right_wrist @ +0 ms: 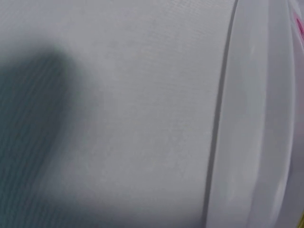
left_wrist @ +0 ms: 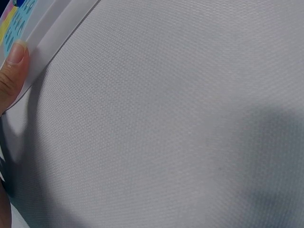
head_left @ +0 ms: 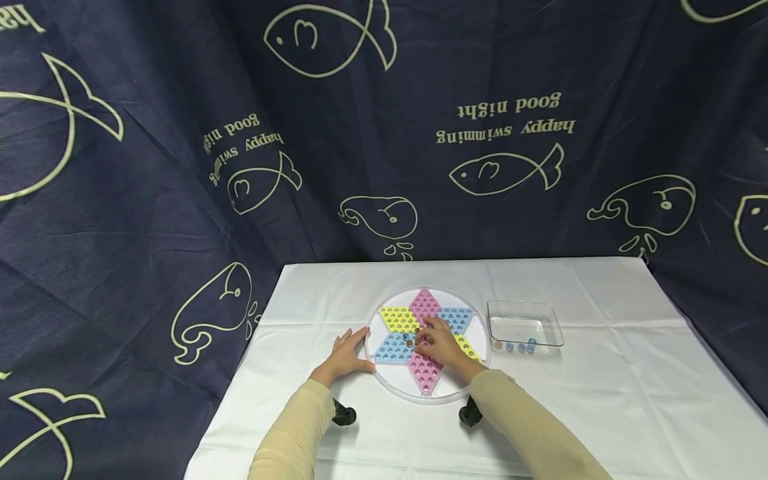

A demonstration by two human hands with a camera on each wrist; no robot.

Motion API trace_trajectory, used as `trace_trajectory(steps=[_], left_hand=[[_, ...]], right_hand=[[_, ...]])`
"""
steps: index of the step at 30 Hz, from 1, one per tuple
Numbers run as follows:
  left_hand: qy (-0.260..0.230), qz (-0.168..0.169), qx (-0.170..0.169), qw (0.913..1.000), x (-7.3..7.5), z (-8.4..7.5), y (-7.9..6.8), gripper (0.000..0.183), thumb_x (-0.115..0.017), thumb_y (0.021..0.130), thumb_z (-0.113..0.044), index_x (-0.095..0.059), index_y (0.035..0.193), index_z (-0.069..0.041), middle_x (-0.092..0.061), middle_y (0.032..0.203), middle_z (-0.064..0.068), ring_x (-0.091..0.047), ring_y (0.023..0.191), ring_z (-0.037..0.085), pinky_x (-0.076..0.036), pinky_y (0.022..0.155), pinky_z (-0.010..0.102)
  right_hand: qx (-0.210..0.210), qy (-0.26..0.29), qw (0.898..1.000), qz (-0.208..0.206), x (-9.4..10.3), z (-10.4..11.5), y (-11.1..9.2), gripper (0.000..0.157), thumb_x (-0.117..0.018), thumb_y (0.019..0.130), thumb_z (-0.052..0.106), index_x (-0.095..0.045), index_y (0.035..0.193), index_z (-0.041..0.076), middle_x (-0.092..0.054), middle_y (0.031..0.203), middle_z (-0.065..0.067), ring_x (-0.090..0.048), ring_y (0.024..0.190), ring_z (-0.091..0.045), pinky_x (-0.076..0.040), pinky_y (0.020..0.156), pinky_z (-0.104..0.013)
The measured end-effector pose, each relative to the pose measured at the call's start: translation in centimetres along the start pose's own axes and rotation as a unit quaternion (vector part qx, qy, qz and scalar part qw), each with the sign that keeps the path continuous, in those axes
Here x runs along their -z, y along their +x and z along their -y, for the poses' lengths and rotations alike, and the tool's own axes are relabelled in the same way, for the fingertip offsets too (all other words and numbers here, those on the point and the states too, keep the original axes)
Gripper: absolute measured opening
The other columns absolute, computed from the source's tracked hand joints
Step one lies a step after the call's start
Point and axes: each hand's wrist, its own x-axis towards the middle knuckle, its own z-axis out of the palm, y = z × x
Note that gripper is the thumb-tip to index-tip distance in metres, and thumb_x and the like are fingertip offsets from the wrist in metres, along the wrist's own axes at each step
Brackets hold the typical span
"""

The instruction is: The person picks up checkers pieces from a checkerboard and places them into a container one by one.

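A round white Chinese checkers board [head_left: 393, 383] with a pink, yellow and blue star lies on the table in the head view. My left hand [head_left: 345, 355] rests at its left rim with fingers spread; in the left wrist view the thumb [left_wrist: 15, 64] lies on the rim. Over the board's middle, my right hand [head_left: 441, 343] has its thumb and fingers bent round a small brownish marble, partly hidden by the fingertips. Beside them, a blue marble [head_left: 405, 337] and an orange marble [head_left: 410, 344] sit in the holes. Only the board's rim [right_wrist: 251, 114] shows in the right wrist view.
A clear plastic box [head_left: 525, 327] stands right of the board, with several marbles [head_left: 521, 348] along its near side. The table has a white cloth [head_left: 624, 387]. A dark curtain [head_left: 384, 147] with fish drawings hangs behind. Dark wrist devices [head_left: 345, 415] sit below both forearms.
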Motion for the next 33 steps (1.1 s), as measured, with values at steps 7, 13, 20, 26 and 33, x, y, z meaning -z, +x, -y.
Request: trace_trajectory(steps=[7,13,20,26,33], left_hand=[[-0.003,-0.004,0.0,1.0,0.1,0.0,0.0,0.098,-0.081,0.062,-0.037,-0.032,0.142,-0.007,-0.033,0.146,0.013,-0.015,0.137,0.039,-0.004,0.111,0.056],[-0.008,-0.004,0.003,1.0,0.0,0.0,0.0,0.097,-0.081,0.062,-0.037,-0.033,0.142,-0.008,-0.034,0.145,0.013,-0.015,0.137,0.039,-0.004,0.112,0.056],[-0.005,-0.004,0.001,1.0,0.1,0.0,0.0,0.099,-0.081,0.061,-0.038,-0.033,0.142,-0.007,-0.035,0.145,0.013,-0.015,0.137,0.039,-0.004,0.112,0.055],[-0.007,-0.005,0.001,1.0,0.1,-0.1,0.1,0.099,-0.081,0.061,-0.038,-0.033,0.142,-0.007,-0.035,0.145,0.013,-0.015,0.137,0.039,-0.003,0.112,0.055],[-0.004,-0.002,0.0,1.0,0.0,-0.1,0.1,0.098,-0.081,0.062,-0.038,-0.033,0.142,-0.007,-0.035,0.145,0.013,-0.015,0.137,0.04,-0.004,0.112,0.055]], right_hand=[[-0.019,0.018,1.0,0.016,0.5,0.5,-0.1,0.011,-0.073,0.074,0.018,-0.063,0.076,0.014,-0.041,0.136,-0.024,-0.023,0.13,-0.048,-0.015,0.104,-0.067],[-0.014,0.022,0.999,0.018,1.2,0.8,0.2,0.009,-0.071,0.075,0.016,-0.064,0.08,0.013,-0.041,0.136,-0.022,-0.025,0.13,-0.046,-0.017,0.104,-0.065],[-0.028,0.078,0.996,0.018,2.6,1.6,0.5,0.008,-0.069,0.08,0.013,-0.063,0.084,0.009,-0.042,0.136,-0.021,-0.026,0.13,-0.043,-0.019,0.105,-0.064],[-0.056,0.095,0.994,0.016,3.7,1.4,0.7,0.009,-0.068,0.082,0.014,-0.063,0.087,0.009,-0.043,0.135,-0.019,-0.029,0.131,-0.04,-0.018,0.108,-0.058],[-0.046,0.135,0.989,0.025,4.9,1.0,0.6,0.013,-0.065,0.084,0.013,-0.062,0.093,0.004,-0.041,0.136,-0.023,-0.031,0.13,-0.041,-0.021,0.108,-0.058]])
